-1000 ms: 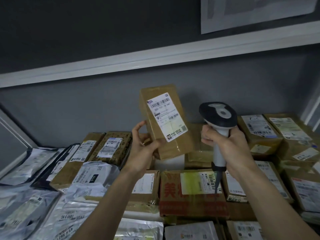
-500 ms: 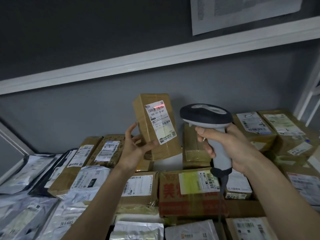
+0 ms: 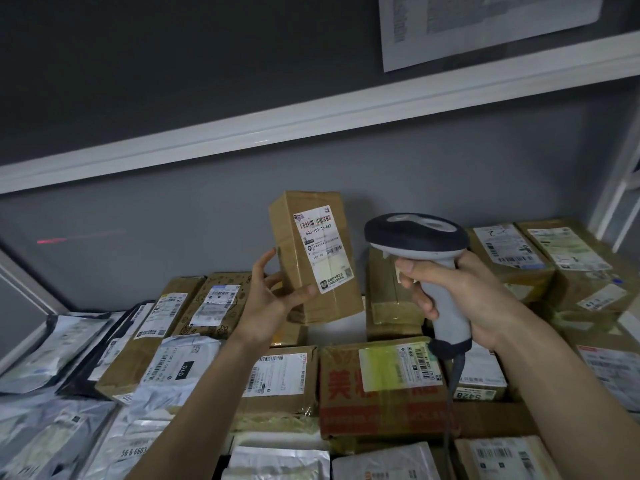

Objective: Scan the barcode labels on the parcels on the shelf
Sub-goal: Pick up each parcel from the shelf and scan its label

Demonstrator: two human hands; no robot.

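Single head-worn wide-angle view, looking forward and slightly down into a shelf bay from close range. The grey back wall (image 3: 450, 174) fills 12 o'clock, crossed by the white upper shelf edge (image 3: 311, 112), which bows with lens distortion. Both forearms enter from 6 o'clock. Stacked parcels (image 3: 381, 386) spread from 9 to 3 o'clock, the nearest cropped by the lower frame edge.

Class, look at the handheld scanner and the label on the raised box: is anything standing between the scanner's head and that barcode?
Nothing visible does. The left hand holds the brown box by its lower edge, with the thumb just below the shipping label, clear of the barcode near the top. The barcode scanner, gripped by the right hand, sits beside it across open air.
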